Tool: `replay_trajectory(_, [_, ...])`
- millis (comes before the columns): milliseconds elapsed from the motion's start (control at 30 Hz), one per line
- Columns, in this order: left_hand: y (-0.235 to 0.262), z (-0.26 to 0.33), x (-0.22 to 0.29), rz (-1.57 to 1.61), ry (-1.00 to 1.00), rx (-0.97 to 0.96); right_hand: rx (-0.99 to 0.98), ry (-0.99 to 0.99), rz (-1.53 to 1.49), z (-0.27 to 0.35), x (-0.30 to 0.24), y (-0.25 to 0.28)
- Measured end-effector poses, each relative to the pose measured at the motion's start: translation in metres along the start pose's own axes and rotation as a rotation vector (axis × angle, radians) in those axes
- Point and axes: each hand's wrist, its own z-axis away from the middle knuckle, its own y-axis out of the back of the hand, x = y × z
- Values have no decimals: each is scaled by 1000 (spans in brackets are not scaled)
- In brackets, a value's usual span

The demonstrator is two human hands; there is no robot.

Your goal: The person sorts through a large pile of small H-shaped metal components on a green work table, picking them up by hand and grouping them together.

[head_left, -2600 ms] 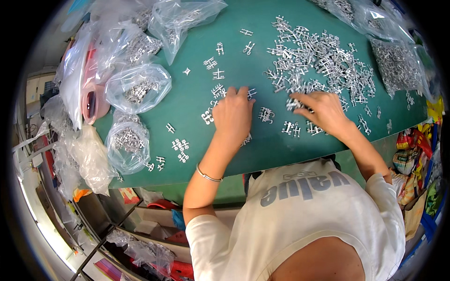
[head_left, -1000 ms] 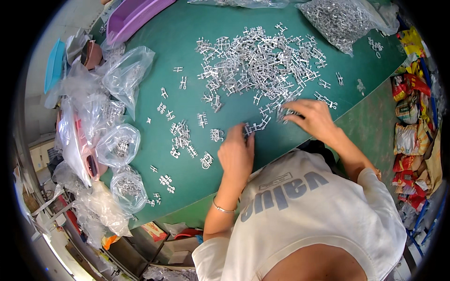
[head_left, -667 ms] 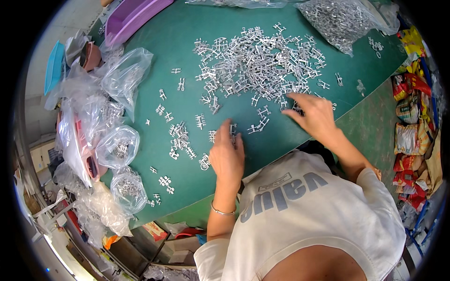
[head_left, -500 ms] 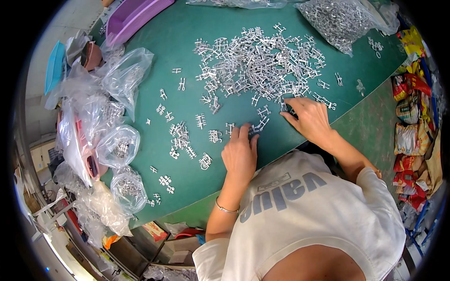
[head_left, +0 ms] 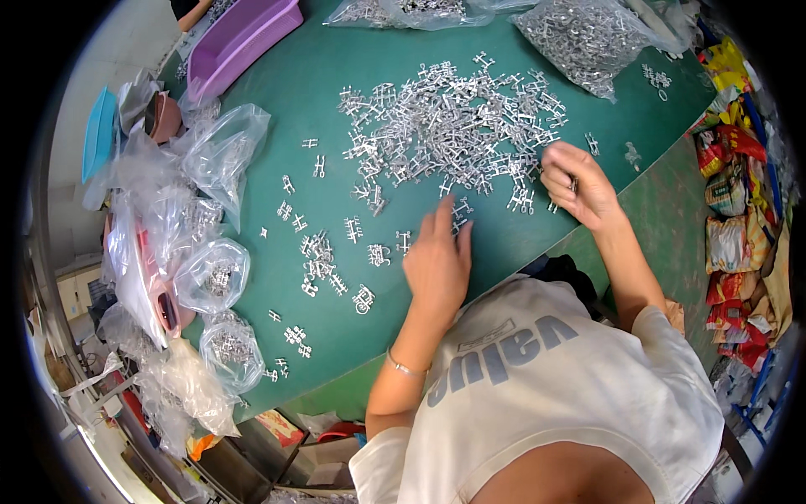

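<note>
1. Small silver metal parts, pile (head_left: 453, 126): shiny, branched, tangled; centre-far of green table (head_left: 504, 252), matte top.
2. L hand (head_left: 437, 265): flat, fingers spread, tips at loose parts near pile's near edge; grips nothing.
3. R hand (head_left: 575, 185): curled at pile's right edge; fingers closed, looks to hold small parts, can't tell for sure.
4. Clear plastic bags (head_left: 214, 277): crinkly, w/ parts, along left edge.
5. Purple tray (head_left: 239, 38): far left corner.
6. Bare green strip between hands & near edge.
</note>
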Motion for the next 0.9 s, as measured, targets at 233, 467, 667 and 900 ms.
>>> replay_trajectory(233, [-19, -31, 11, -96, -45, -104, 208, 694, 1646, -19, 21, -10])
replay_trajectory(467, [-17, -22, 1, -42, -52, -23, 366, 561, 1541, -13, 5, -9])
replay_trajectory(667, [-22, -28, 5, -48, -116, -26, 80, 584, 1780, -15, 23, -25])
replay_trajectory(900, [12, -20, 2, 86, -60, 113, 107, 604, 1615, -18, 21, -17])
